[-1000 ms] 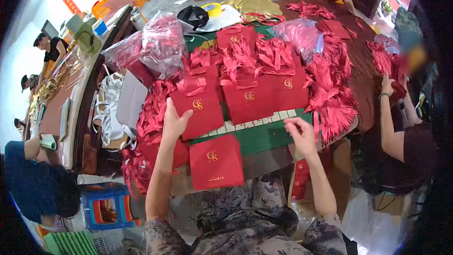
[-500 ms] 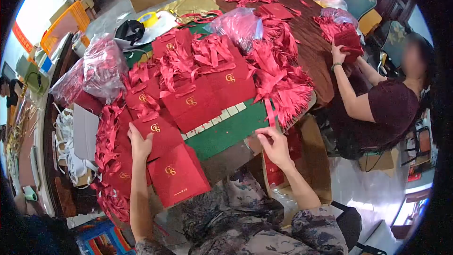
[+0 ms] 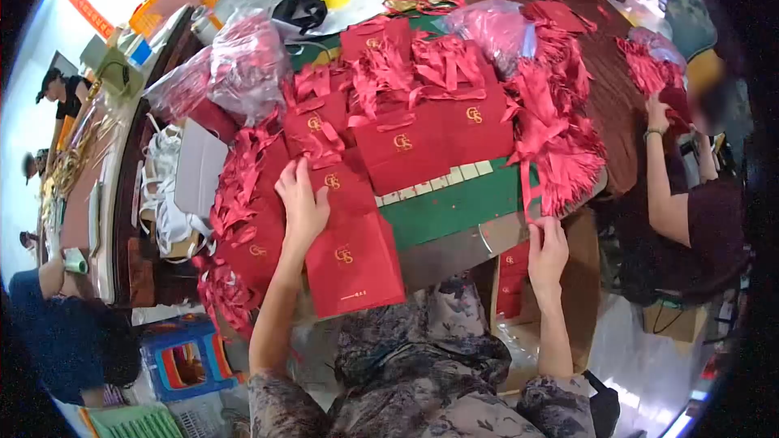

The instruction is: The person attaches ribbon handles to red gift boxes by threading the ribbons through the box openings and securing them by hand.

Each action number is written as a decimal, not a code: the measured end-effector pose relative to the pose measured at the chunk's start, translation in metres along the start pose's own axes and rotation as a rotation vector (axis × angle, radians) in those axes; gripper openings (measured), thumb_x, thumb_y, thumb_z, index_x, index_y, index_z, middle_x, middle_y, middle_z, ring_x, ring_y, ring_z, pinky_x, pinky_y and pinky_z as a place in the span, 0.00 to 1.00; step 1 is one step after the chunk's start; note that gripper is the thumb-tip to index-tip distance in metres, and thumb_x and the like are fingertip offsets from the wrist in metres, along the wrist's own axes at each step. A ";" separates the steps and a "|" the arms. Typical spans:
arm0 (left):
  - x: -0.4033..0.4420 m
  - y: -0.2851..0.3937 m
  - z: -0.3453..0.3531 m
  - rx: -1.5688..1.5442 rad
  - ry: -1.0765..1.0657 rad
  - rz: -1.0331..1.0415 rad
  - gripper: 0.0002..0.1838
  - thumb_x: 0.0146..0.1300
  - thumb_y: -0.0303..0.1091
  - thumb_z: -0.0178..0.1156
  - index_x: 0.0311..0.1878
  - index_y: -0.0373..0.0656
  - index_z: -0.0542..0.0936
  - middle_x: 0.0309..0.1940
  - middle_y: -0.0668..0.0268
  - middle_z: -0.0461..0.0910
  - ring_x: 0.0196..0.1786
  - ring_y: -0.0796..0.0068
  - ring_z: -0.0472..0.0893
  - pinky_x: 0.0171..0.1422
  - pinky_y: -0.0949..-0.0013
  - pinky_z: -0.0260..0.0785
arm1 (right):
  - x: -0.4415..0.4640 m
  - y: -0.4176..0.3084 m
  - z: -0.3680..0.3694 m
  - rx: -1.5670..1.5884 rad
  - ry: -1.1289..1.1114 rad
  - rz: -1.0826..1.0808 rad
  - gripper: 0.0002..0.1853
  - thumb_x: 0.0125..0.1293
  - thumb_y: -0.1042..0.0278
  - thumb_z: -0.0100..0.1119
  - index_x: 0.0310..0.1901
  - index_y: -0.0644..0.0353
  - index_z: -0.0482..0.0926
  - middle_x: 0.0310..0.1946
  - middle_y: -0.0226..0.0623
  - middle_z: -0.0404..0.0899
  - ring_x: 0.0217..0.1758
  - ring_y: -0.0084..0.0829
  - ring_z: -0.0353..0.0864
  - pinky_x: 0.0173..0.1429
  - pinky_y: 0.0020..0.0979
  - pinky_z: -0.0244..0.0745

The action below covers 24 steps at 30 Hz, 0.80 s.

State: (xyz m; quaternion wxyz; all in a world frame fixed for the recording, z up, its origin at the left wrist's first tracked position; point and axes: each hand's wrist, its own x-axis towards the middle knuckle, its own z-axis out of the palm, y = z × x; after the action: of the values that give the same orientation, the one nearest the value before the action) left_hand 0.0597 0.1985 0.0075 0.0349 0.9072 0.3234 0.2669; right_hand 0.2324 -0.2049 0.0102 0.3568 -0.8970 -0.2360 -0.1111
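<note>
My left hand (image 3: 302, 204) lies with fingers apart at the left edge of a red paper bag (image 3: 347, 174) with a gold logo. Below it, another red bag (image 3: 353, 268) lies flat at the table's near edge. My right hand (image 3: 548, 255) pinches the lower end of a red ribbon (image 3: 528, 191), which hangs from a heap of red ribbons (image 3: 564, 150) on the right. Between my hands is a green mat (image 3: 454, 212) with a row of small pale strips (image 3: 434, 184) along its top. More red bags (image 3: 402, 146) with ribbons lie beyond it.
An open cardboard box (image 3: 580, 276) holding red items stands below the table's right edge. Plastic-wrapped red bundles (image 3: 247, 65) lie at the left. A co-worker (image 3: 682, 211) at the right handles red pieces. Another person's hands reach over the far edge. White straps (image 3: 166, 195) hang at left.
The view has turned left, so the table sits further right. My right hand has closed its fingers at the hanging ribbon's end. My left hand has slid up along the bag's edge.
</note>
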 end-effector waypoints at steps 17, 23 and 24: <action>-0.032 0.044 -0.067 -0.431 -0.417 0.207 0.24 0.48 0.41 0.78 0.48 0.41 0.84 0.40 0.57 0.81 0.48 0.55 0.79 0.57 0.58 0.70 | -0.008 -0.071 0.054 0.211 -0.332 -0.342 0.11 0.60 0.77 0.67 0.45 0.62 0.82 0.36 0.40 0.78 0.41 0.42 0.81 0.45 0.39 0.76; -0.013 0.077 -0.093 -0.444 -0.357 0.220 0.15 0.50 0.33 0.75 0.39 0.42 0.82 0.33 0.62 0.77 0.42 0.57 0.76 0.49 0.59 0.70 | -0.002 -0.056 0.057 0.203 -0.331 -0.373 0.13 0.58 0.75 0.68 0.46 0.61 0.82 0.36 0.40 0.78 0.42 0.44 0.80 0.46 0.40 0.76; -0.008 0.084 -0.097 -0.447 -0.359 0.224 0.15 0.50 0.33 0.75 0.39 0.42 0.82 0.33 0.62 0.77 0.42 0.57 0.76 0.49 0.59 0.70 | -0.001 -0.054 0.058 0.206 -0.351 -0.395 0.13 0.58 0.75 0.68 0.45 0.61 0.82 0.36 0.40 0.77 0.43 0.44 0.80 0.46 0.40 0.76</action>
State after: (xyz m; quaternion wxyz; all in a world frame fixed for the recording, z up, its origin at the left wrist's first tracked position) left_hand 0.0531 0.1164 0.1065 0.2608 0.9396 0.1435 0.1690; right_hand 0.2062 -0.1312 0.0000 0.3711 -0.7983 -0.4744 0.0029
